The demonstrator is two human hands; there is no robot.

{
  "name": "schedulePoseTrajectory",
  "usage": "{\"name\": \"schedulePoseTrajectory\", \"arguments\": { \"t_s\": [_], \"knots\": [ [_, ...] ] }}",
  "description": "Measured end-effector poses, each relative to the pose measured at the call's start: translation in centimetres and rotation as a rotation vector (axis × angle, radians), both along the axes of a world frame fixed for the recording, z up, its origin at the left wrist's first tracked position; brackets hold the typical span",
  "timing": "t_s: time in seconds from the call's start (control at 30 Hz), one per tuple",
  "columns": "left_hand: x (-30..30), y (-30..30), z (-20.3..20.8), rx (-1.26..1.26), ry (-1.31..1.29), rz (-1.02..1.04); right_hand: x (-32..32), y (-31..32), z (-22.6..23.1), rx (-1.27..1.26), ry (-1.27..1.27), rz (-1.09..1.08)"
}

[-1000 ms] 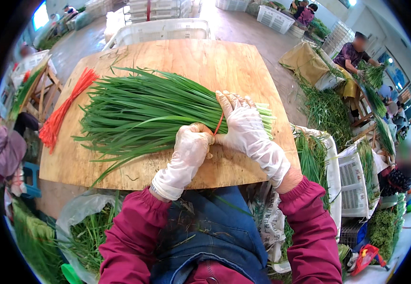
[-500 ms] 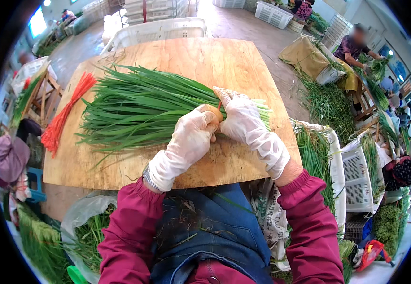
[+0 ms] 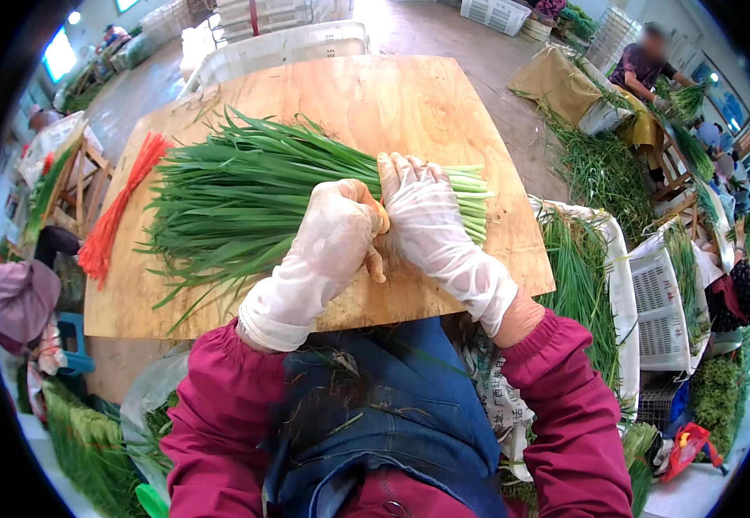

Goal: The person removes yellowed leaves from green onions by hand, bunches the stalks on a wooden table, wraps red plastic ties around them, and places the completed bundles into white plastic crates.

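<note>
A thick bunch of garlic chives (image 3: 245, 186) lies across the wooden board, leaf tips to the left and pale stem ends to the right. My right hand (image 3: 424, 203), in a thin whitish glove, is wrapped over the bunch near the stems and presses on it. Gloved as well, my left hand (image 3: 334, 226) is closed in a pinch against the near side of the bunch, beside the right hand. Something orange shows at its thumb and forefinger; what the pinch holds is hidden. A bundle of red ties (image 3: 125, 207) rests left of the leaf tips.
The wooden board (image 3: 375, 95) reaches to my lap. Beyond it stands a white plastic crate (image 3: 284, 53). At the right are a white-lined container of chives (image 3: 578, 285) and another white crate (image 3: 658, 311). A plastic bag of greens (image 3: 146, 406) sits lower left. Other people work farther off.
My left hand has turned and risen slightly, its wrist shifting left. My right hand has spread flatter over the stems. The red tie seen earlier between my hands is now hidden.
</note>
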State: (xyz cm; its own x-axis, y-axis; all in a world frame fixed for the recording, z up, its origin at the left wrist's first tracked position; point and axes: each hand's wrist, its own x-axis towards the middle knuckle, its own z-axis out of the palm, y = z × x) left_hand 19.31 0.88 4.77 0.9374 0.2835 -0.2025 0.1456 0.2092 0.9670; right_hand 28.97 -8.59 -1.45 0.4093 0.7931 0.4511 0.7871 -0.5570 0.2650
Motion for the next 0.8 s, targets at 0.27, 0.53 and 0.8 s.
{"name": "schedulePoseTrajectory", "arguments": {
  "t_s": [0.27,0.53,0.8],
  "knots": [
    [-1.5,2.6,-2.7,-0.216,-0.214,-0.071,-1.0,0.9,-0.1,0.133,0.108,0.067],
    [-0.2,-0.2,-2.3,0.13,-0.167,0.167,-0.1,0.3,1.2,0.493,0.363,0.299],
    [-0.9,1.3,-5.7,-0.065,-0.264,0.269,-0.6,1.7,0.4,0.579,0.543,0.029]
  ]
}}
